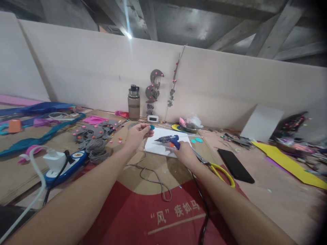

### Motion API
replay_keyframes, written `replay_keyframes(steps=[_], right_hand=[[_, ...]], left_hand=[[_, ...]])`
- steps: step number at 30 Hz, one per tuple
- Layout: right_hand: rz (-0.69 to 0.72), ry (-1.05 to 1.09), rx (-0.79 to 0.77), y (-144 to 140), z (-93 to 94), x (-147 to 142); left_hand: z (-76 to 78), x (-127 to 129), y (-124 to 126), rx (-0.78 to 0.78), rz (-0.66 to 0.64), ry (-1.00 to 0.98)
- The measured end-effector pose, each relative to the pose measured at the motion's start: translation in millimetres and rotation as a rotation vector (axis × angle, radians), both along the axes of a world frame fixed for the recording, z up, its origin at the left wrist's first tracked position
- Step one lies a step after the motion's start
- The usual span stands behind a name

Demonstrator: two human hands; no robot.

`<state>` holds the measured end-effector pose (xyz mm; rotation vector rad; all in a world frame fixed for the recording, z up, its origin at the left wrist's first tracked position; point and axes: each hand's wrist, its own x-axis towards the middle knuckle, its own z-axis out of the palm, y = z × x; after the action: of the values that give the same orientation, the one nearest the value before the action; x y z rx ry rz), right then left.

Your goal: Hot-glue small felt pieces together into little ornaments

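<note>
Between the fingertips of my left hand (139,136) is a small teal felt piece (152,127). A grey cord (143,169) hangs below that hand and loops across the board. My right hand (182,149) is wrapped round a blue glue gun (167,139), its nozzle pointing left toward the left hand. Under the gun lies a white sheet (155,147). Several loose teal pieces (196,140) rest just right of the sheet. Scissors (221,173) with yellow handles lie beside my right forearm, partly hidden by it.
At left are a blue power strip (78,156), grey cord bundles (97,149) and felt strips. A bottle (134,103) and small clock (152,118) stand by the wall. A black phone (235,165) and yellow sheet (288,165) lie right. The gun's black cable (201,197) runs toward me.
</note>
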<state>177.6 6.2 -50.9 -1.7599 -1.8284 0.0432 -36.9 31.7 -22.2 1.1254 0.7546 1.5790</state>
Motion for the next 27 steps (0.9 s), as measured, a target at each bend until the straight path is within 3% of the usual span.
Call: replay_keyframes(steps=[4, 10, 13, 21, 27], right_hand=[[-0.026, 0.273, 0.075, -1.5, 10.7, -2.2], [0.297, 0.75, 0.052, -22.9, 29.3, -22.7], [0.356, 0.778, 0.081, -32.2, 33.5, -30.0], [0.336, 0.757, 0.124, -37.5, 36.1, -32.5], [0.438, 0.864, 0.039, -34.4, 33.0, -35.3]], left_hand=[[0.2, -0.1, -0.5, -0.013, -0.006, -0.005], [-1.6, -3.2, 0.5, -0.09, -0.003, -0.047], [-2.2, -3.5, 1.5, -0.12, -0.025, -0.118], [-2.5, 0.4, 1.5, -0.205, -0.076, -0.174], [-3.6, -0.3, 0.0, -0.22, -0.076, -0.128]])
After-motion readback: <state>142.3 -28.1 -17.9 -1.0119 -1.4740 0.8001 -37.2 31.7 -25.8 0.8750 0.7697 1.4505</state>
